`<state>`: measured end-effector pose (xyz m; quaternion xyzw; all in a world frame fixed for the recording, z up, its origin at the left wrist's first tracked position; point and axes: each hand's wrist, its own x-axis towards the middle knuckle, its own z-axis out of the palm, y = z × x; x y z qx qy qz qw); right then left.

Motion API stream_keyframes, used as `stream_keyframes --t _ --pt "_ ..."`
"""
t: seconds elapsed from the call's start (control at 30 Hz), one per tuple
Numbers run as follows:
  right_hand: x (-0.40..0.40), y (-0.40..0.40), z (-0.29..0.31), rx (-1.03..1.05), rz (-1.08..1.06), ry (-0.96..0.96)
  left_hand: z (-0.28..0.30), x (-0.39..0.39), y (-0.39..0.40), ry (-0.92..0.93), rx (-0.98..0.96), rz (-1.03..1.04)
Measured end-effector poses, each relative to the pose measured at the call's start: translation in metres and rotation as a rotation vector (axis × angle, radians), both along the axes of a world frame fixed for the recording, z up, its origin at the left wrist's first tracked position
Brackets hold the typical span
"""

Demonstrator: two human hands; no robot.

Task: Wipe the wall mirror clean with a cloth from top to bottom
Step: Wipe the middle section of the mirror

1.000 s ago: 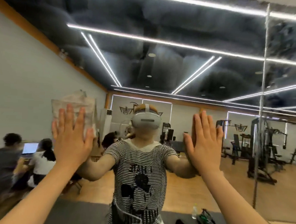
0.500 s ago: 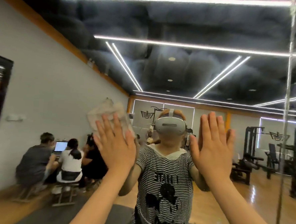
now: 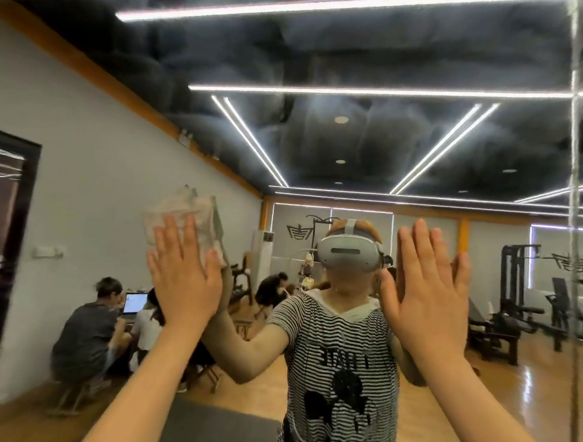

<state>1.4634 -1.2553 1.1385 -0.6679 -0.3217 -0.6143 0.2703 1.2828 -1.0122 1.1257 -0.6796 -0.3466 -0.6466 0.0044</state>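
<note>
Left hand (image 3: 182, 275) flat — cloth (image 3: 184, 219), mirror (image 3: 356, 139)

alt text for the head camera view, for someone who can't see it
A person's left hand presses a pale cloth flat against a wall mirror while the right hand rests open on the glass. The mirror reflects a gym.

Bright LED ceiling strips (image 3: 376, 91) light the gym evenly, reflected as sharp white lines across the wall mirror (image 3: 356, 139) against a dark, cloudy ceiling. The wooden floor at right carries a soft sheen. Wide-angle distortion bends the mirror seam (image 3: 575, 170) at far right, and the edges look slightly soft.
</note>
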Motion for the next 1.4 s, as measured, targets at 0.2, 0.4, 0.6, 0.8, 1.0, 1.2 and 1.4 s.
stream_keyframes --t 0.2,0.4,0.6,0.8,1.0,1.2,1.4 --pt "0.0 0.001 -0.001 -0.003 -0.005 0.01 -0.006 0.049 -0.067 0.048 0.085 -0.059" --pt "0.003 -0.002 0.0 -0.034 -0.004 0.03 -0.018 0.052 -0.063 0.442 0.56 -0.025" --pt "0.004 -0.001 0.0 -0.024 -0.016 0.028 -0.008 0.009 -0.009 0.269 0.269 0.012" --pt "0.005 0.001 -0.002 0.018 0.018 -0.001 -0.004 0.043 -0.065 0.045 -0.012 -0.088" --pt "0.007 0.001 -0.002 0.021 0.011 -0.033 -0.023 0.091 -0.118 0.196 0.318 -0.094" --pt "0.006 -0.001 -0.002 -0.015 0.017 -0.014 -0.023 0.087 -0.112 0.247 0.349 -0.047" --pt "0.004 -0.024 0.006 -0.12 0.054 -0.019 -0.02 0.084 -0.114 0.27 0.324 -0.036"
